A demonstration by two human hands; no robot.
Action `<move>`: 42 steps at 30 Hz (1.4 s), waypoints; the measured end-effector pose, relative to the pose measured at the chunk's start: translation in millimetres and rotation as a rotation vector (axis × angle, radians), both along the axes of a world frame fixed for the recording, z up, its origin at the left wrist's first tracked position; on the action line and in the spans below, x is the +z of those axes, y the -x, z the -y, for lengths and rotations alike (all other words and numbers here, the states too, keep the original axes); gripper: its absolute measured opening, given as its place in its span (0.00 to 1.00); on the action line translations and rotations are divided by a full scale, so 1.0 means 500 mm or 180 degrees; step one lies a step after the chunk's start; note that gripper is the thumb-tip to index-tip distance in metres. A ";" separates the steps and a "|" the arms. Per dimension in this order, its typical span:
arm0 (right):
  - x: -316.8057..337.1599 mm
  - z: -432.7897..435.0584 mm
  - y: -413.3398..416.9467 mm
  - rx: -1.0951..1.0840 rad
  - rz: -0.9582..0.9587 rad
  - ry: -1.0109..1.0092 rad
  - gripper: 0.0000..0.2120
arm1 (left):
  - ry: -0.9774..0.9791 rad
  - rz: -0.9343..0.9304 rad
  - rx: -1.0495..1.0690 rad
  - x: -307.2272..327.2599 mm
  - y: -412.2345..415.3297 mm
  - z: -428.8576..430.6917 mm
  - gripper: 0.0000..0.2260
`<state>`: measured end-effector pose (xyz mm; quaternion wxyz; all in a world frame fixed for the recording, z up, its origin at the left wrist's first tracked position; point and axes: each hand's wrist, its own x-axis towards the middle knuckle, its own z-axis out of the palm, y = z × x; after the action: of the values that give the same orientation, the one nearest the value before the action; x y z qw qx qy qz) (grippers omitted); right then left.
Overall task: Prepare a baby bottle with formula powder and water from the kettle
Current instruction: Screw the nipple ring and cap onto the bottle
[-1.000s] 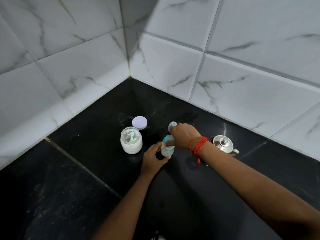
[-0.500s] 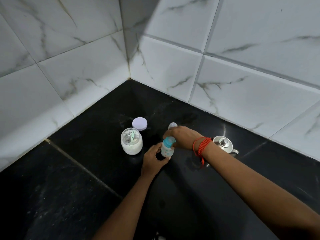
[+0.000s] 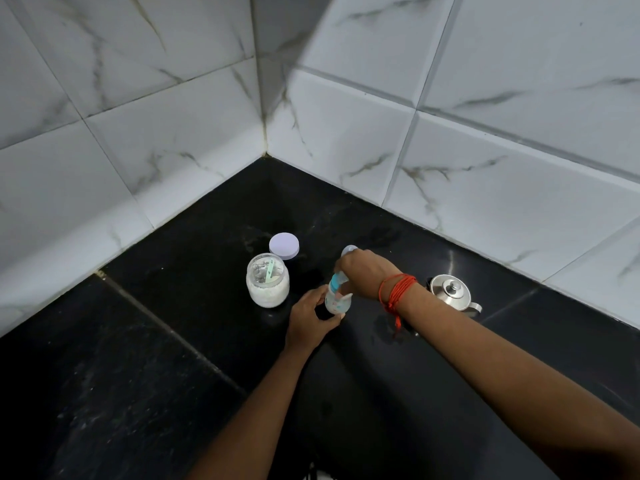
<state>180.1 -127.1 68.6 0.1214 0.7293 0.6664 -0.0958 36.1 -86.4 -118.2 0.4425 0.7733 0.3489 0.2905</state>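
A small clear baby bottle [image 3: 336, 302] with a blue collar stands upright on the black counter. My left hand [image 3: 310, 322] grips its lower body from the near side. My right hand [image 3: 363, 277], with red threads at the wrist, is closed over the bottle's blue top. The open glass jar of white formula powder [image 3: 267, 285] stands to the left, a green scoop lying inside it. The steel kettle [image 3: 452, 292] sits to the right behind my right wrist, lid on.
The jar's pale purple lid [image 3: 284, 245] lies flat behind the jar. A small clear bottle cap [image 3: 348, 251] rests just beyond my right hand. White marble-look tiled walls meet in a corner behind the black counter [image 3: 138, 358].
My right hand drew back toward the small cap, exposing the blue top, then closed over the bottle's top again. The left hand stayed on the bottle.
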 end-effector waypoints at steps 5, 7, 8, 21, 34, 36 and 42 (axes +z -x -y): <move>-0.018 0.002 0.007 -0.0410 -0.0100 -0.0211 0.24 | 0.0018 0.0036 0.0075 -0.001 -0.002 0.003 0.29; -0.027 0.008 0.009 -0.0593 -0.0324 -0.0280 0.22 | 0.0128 0.0104 0.0069 0.004 -0.003 0.003 0.29; -0.034 0.012 0.005 -0.0676 -0.0548 -0.0291 0.21 | 0.0238 0.0164 0.0026 0.008 -0.004 0.001 0.27; -0.132 0.075 -0.040 -0.0846 -0.2851 -0.1068 0.20 | 0.0802 0.0344 -0.0646 0.059 0.001 -0.029 0.26; -0.200 0.087 0.046 -0.1831 -0.3427 -0.2315 0.21 | 0.1144 0.0625 0.0078 0.062 -0.015 0.008 0.22; -0.179 0.088 -0.006 -0.1126 -0.3767 -0.1792 0.20 | 0.1194 0.0368 -0.0620 0.066 0.001 -0.033 0.28; -0.162 0.072 -0.045 -0.0776 -0.4026 -0.1022 0.22 | 0.1006 0.0074 -0.0894 0.067 -0.009 -0.050 0.29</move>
<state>202.8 -163.1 -12.2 -0.4151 0.6117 0.5280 -0.4180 40.6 -61.3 -84.9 0.5985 0.7319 0.2738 0.1765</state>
